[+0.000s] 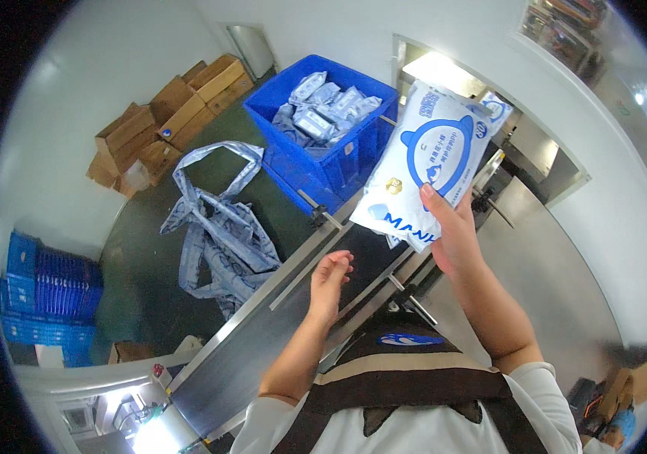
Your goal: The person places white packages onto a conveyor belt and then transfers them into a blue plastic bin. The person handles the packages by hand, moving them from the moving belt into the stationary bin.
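Head view: my right hand [456,236] grasps a white-and-blue soft packet [433,155] by its lower right edge, thumb flat on the front. The packet is held up over the right-hand stretch of the conveyor belt [225,371]. My left hand [329,286], released, is above the belt, fingers loosely half-curled. Beyond the belt, a blue crate [369,155] holds a pile of packets [329,113].

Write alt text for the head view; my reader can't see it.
A person's right hand holds up a white-and-blue soft pack, and the left hand, fingers curled, hovers over a dark conveyor belt. Beyond the belt, a blue crate contains smaller-looking packs, with a tangle of blue-grey film on the green floor to its left.
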Demonstrator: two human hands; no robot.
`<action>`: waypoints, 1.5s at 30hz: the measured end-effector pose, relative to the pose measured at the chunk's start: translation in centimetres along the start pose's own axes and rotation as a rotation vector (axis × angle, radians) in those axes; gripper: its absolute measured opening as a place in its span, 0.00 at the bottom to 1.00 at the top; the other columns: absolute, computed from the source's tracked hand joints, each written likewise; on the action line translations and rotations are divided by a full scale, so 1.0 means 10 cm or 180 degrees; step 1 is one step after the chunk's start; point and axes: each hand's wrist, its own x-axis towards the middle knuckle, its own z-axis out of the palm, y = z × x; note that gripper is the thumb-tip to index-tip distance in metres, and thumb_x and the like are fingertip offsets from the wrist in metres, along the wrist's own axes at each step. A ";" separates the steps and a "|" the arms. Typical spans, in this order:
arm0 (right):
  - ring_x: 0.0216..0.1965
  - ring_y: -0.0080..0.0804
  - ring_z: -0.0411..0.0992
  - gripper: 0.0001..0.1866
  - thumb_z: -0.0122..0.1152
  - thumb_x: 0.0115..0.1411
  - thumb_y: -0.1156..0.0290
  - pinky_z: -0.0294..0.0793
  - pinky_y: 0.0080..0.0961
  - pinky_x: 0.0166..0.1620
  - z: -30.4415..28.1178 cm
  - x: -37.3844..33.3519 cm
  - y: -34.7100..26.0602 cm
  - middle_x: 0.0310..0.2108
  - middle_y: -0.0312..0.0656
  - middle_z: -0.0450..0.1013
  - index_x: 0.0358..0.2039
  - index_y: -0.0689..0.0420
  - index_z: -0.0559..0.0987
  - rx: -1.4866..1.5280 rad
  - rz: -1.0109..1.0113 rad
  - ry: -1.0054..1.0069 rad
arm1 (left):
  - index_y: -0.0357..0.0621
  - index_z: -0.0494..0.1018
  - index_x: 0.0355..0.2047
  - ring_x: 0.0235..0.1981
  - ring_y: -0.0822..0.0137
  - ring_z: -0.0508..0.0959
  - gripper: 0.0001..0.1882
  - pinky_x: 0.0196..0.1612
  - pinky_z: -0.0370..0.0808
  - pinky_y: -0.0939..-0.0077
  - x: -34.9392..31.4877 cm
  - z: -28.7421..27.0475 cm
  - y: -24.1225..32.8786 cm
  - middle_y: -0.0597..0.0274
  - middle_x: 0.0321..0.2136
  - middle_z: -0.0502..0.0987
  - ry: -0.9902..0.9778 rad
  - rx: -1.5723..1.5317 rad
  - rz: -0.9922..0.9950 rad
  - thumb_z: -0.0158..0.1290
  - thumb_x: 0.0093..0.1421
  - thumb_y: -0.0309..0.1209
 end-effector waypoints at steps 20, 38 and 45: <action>0.53 0.32 0.59 0.43 0.57 0.53 0.78 0.63 0.30 0.53 0.40 0.00 0.37 0.53 0.46 0.55 0.61 0.54 0.39 0.0024 0.0145 -0.0472 | 0.38 0.70 0.42 0.40 0.66 0.74 0.14 0.42 0.70 0.74 -0.28 0.29 0.26 0.54 0.38 0.74 -0.0024 0.0560 0.1115 0.53 0.56 0.29; 0.38 0.22 0.69 0.19 0.60 0.53 0.63 0.68 0.24 0.40 0.19 0.73 1.45 0.36 0.33 0.71 0.44 0.54 0.71 -0.1495 0.1979 -0.1849 | 0.47 0.58 0.54 0.51 0.41 0.56 0.50 0.54 0.58 0.51 -1.86 -1.60 -0.06 0.41 0.49 0.56 0.1424 0.4194 0.0561 0.64 0.25 0.22; 0.51 0.33 0.65 0.37 0.63 0.50 0.71 0.64 0.33 0.53 0.13 -0.76 1.28 0.50 0.45 0.64 0.58 0.57 0.55 -0.1085 0.3088 -0.2271 | 0.45 0.57 0.55 0.53 0.43 0.55 0.49 0.54 0.57 0.52 -1.70 -1.14 0.29 0.43 0.49 0.54 0.1905 0.3185 0.1128 0.61 0.27 0.21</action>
